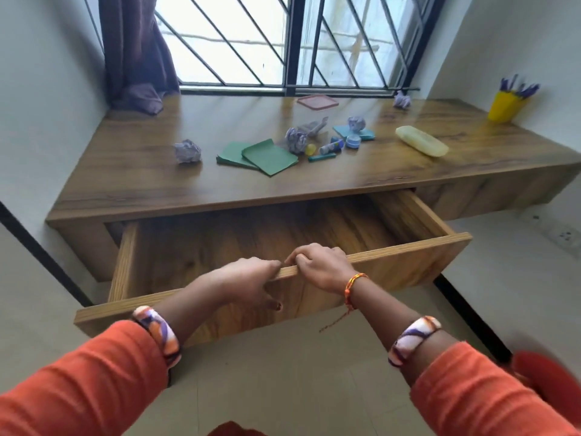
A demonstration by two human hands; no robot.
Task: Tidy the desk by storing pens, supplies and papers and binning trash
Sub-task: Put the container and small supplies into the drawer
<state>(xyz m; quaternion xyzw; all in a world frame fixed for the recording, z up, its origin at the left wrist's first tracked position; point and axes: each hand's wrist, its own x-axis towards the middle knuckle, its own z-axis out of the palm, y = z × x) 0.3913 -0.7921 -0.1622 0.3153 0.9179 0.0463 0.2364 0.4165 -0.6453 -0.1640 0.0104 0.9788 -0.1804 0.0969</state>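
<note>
A wooden drawer [408, 262] stands pulled out below the desk top [125, 171], with nothing visible inside. My left hand [248, 281] and my right hand [320, 265] both grip the top edge of its front panel, fingers curled over it. On the desk lie green papers [267, 156], several crumpled paper balls [187, 151], a glue stick [330, 148], a teal marker [321, 157], a small blue jar [352, 141], a teal notepad [345, 130] and a pale yellow pencil case [421, 141]. A yellow cup [505, 106] holding several pens stands at the far right.
A pink-rimmed square lid [317, 101] lies near the barred window [289, 42]. A dark curtain [135, 58] hangs down onto the desk's back left corner. Another paper ball [402, 100] sits by the window sill. Walls close in on both sides; a wall socket [562, 236] is at the right.
</note>
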